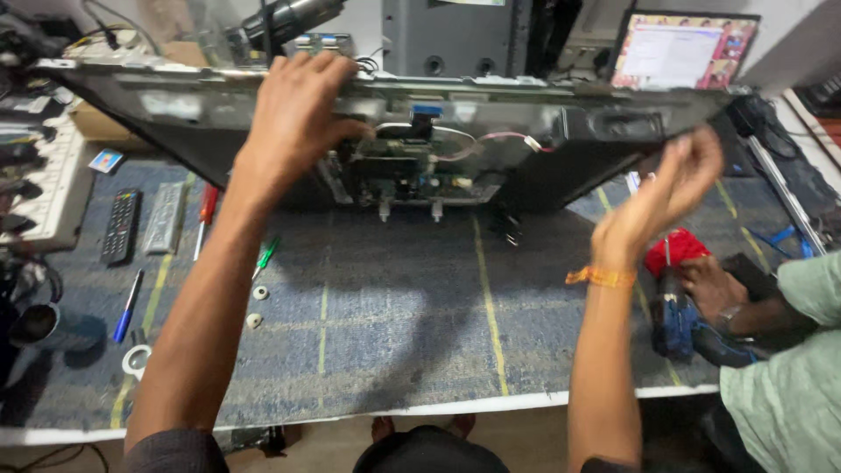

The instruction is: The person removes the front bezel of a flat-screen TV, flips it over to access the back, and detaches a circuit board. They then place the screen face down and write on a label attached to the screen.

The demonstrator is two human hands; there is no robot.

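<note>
A flat television [219,105] with its back cover off is tilted up on the far side of the padded bench [394,324]. Its green circuit board [407,171] and wires [491,140] are exposed. My left hand [293,114] grips the upper edge of the set near the middle. My right hand [674,180], with an orange band on the wrist, holds the lower right edge of the set, fingers curled on it and blurred.
A black remote [120,226], a grey remote [164,217], red and green screwdrivers [208,206], a blue pen [128,307] and tape rolls [136,359] lie at left. Another person's hand [714,289] rests on a blue drill [679,324] at right. A laptop [683,51] stands behind.
</note>
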